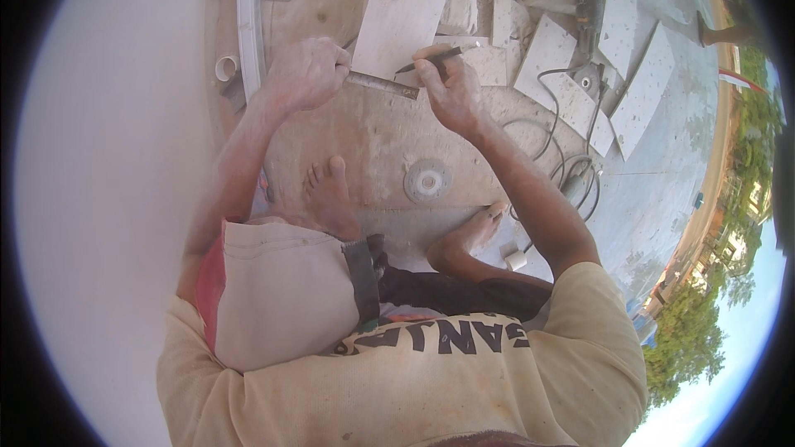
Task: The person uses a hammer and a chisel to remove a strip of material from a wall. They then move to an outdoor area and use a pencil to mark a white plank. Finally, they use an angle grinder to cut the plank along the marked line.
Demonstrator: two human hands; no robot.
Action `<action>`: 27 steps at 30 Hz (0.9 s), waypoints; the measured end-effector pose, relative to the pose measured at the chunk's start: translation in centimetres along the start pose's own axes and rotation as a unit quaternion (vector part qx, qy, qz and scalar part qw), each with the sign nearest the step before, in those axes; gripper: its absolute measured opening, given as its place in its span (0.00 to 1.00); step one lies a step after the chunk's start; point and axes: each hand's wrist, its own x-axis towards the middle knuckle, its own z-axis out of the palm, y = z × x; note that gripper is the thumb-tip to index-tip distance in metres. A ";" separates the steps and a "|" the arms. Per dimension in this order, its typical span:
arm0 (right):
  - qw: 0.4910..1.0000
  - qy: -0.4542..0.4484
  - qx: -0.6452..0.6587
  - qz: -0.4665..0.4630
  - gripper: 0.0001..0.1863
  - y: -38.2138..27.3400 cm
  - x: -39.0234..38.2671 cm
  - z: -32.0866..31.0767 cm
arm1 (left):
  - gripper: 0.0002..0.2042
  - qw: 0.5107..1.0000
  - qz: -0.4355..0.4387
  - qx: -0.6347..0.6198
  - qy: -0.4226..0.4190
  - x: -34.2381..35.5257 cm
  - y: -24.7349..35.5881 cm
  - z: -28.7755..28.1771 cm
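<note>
My left hand (310,74) is closed around one end of a narrow, flat metal ruler (383,84), which points right across the near end of a long white board (406,12). Between the fingers of my right hand (450,91) is a slim black pen (429,60). The pen slants down to the left, its tip close above the board near the ruler. I cannot tell whether the tip touches the board. The ruler's free end stops just short of my right hand.
A round grey disc (428,181) lies between my bare feet. Dusty white board offcuts (644,87) and a looped black cable (542,145) are at the right. A pale metal channel (249,25) and a short white pipe piece (225,69) are by the left wall.
</note>
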 end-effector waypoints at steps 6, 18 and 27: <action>0.983 0.081 0.167 0.011 0.12 -0.3 1.8 -1.9 | 0.11 0.999 0.016 -0.028 -0.013 0.3 0.1 -1.7; 0.963 -0.145 0.112 0.200 0.20 0.5 1.8 -2.8 | 0.14 0.989 0.012 -0.061 0.131 11.5 -1.0 -10.3; 0.968 -0.151 0.149 0.136 0.16 1.9 -0.8 -0.8 | 0.14 0.980 -0.003 -0.094 0.173 19.5 -1.0 -12.0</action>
